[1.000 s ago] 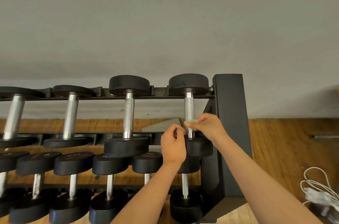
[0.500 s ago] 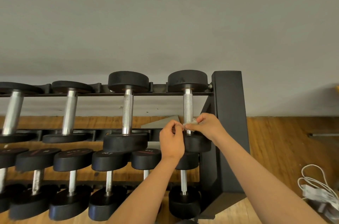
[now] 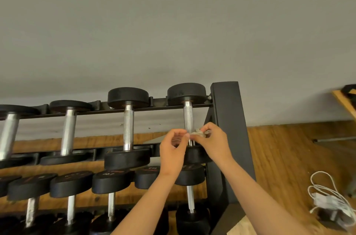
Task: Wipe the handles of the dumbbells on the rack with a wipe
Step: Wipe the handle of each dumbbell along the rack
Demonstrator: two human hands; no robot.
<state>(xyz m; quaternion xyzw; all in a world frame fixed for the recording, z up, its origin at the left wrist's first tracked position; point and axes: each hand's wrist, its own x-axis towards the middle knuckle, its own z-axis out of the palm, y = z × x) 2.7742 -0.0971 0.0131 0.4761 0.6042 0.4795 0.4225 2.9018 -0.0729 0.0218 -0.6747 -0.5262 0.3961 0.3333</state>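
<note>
A black rack (image 3: 227,119) holds rows of black dumbbells with steel handles. The rightmost top dumbbell (image 3: 185,92) shows its handle (image 3: 188,119) next to the rack's upright. Both hands meet in front of the lower part of that handle. My right hand (image 3: 213,142) pinches a small crumpled whitish wipe (image 3: 198,132) at the handle. My left hand (image 3: 172,154) has curled fingers and pinches the wipe's left end. The bottom of the handle is hidden behind the fingers.
The neighbouring top dumbbell (image 3: 128,127) stands left of my hands, with more dumbbells further left and on the lower tier (image 3: 109,179). A white cable with a charger (image 3: 327,198) lies on the wooden floor at right. A grey wall rises behind the rack.
The wipe has gone from my right hand alone to being pinched between both hands at the handle. The camera view has shifted slightly.
</note>
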